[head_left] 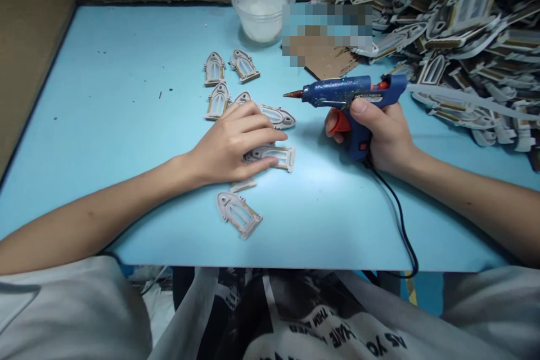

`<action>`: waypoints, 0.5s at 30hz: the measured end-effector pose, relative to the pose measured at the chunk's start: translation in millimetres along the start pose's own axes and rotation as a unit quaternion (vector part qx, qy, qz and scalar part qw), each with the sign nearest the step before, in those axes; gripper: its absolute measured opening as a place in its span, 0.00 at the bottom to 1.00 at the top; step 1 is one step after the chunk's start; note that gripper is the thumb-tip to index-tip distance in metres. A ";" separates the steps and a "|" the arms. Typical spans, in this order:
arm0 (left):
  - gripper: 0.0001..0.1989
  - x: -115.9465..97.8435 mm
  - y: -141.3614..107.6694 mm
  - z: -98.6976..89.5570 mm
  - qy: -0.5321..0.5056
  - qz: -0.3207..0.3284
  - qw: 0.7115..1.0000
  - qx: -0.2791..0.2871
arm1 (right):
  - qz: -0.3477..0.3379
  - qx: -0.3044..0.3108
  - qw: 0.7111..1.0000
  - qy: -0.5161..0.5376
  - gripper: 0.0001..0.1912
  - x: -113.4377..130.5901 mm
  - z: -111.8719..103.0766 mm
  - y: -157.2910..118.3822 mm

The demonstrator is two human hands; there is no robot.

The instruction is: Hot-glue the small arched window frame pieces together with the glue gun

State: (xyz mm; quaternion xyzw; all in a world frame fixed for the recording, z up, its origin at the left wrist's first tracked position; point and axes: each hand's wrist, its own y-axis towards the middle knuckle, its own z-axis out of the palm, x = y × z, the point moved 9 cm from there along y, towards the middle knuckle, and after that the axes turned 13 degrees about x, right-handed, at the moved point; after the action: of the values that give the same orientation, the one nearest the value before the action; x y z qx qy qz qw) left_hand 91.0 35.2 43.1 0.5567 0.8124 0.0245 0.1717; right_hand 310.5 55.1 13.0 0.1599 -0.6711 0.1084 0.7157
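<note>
Right grip around blue glue gun; left hand over arched frame.

Logged from my remote feed, one operator's upper body: a loose pale grey top with wide sleeves, the left sleeve and right sleeve both ending above the elbow. Down the front sits a black-and-white printed panel with large capital lettering. The left hand and right hand are bare, with nothing worn on them.
</note>
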 end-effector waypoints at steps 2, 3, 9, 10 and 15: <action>0.19 4.8 -1.0 -4.2 -0.002 -0.003 1.000 -0.013 | -0.004 0.004 1.000 -0.002 0.30 1.0 0.9 -0.2; 0.18 6.0 -0.8 -5.6 -0.020 0.010 1.000 -0.012 | -0.005 0.003 1.000 0.000 0.30 1.2 0.9 -0.3; 0.24 -0.6 3.3 3.8 -0.111 0.103 0.985 0.084 | -0.003 -0.004 1.000 0.011 0.30 0.4 0.6 -0.9; 0.22 0.8 3.7 6.0 -0.107 0.090 0.986 0.090 | -0.003 -0.005 1.000 0.012 0.31 0.3 0.4 -1.0; 0.21 26.7 0.7 4.9 -0.035 -0.047 0.997 0.044 | -0.004 -0.004 1.000 0.012 0.30 0.0 0.3 -0.9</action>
State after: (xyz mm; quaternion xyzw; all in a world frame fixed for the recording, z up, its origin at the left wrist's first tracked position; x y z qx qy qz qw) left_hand 84.5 59.1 32.0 0.5255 0.8314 -0.0387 0.1764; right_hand 310.5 54.2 13.0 0.1579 -0.6621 0.1047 0.7251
